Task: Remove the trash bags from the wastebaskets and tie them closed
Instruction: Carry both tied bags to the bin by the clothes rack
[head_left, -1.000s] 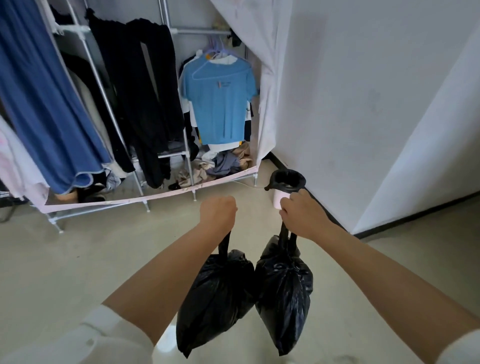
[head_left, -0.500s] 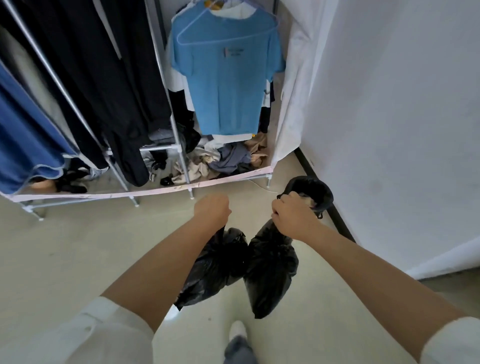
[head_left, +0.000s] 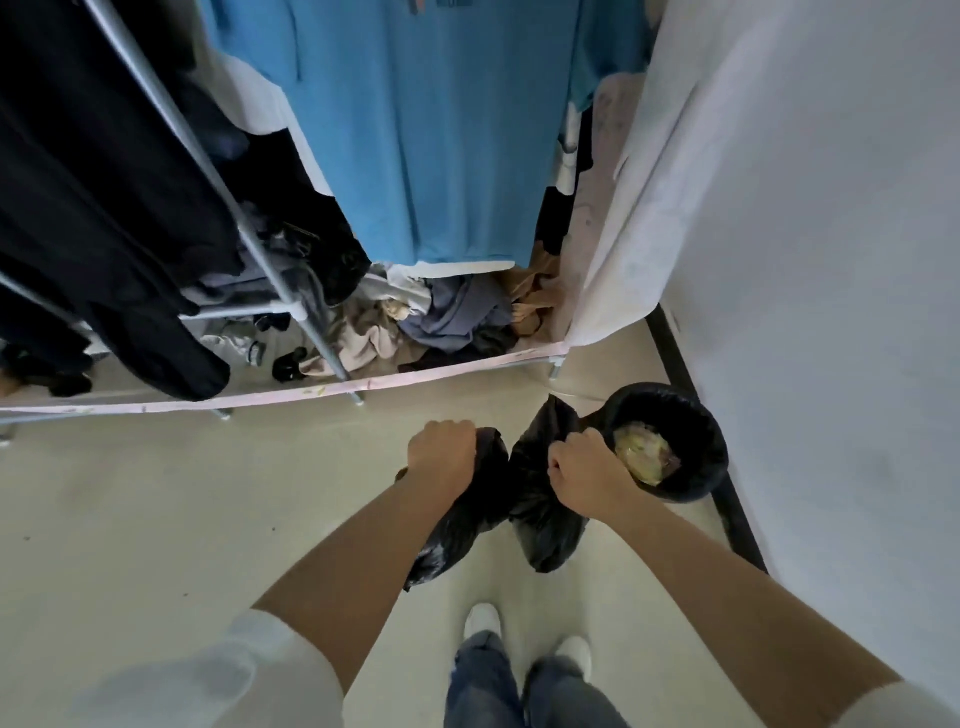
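Left hand (head_left: 441, 451) grips left bag (head_left: 457, 519); right hand (head_left: 584, 470) grips right bag (head_left: 540, 519) beside bin (head_left: 675, 415). Bin liner (head_left: 711, 457) looks soft, light; take at rim.

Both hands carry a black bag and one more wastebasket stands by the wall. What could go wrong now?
1. Both the left hand and the right hand are full, so pulling the liner from the wastebasket probably means putting a bag down first.
2. The right bag hangs close to the wastebasket and might knock it over.
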